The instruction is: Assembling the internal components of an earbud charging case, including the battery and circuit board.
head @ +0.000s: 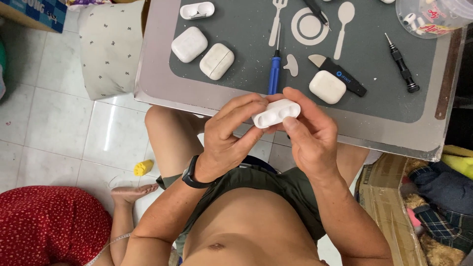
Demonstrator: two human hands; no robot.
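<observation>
With both our left hand (229,133) and right hand (308,133) we grasp a white earbud-case insert (276,113), held above the table (157,83) edge, near the blue screwdriver (274,74).

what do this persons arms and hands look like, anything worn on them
Both arms are bare, with no sleeves or gloves. The left hand has a black band, a watch or tracker, snug around its wrist. The right hand and its wrist carry nothing. No rings show on the fingers of either hand.
</observation>
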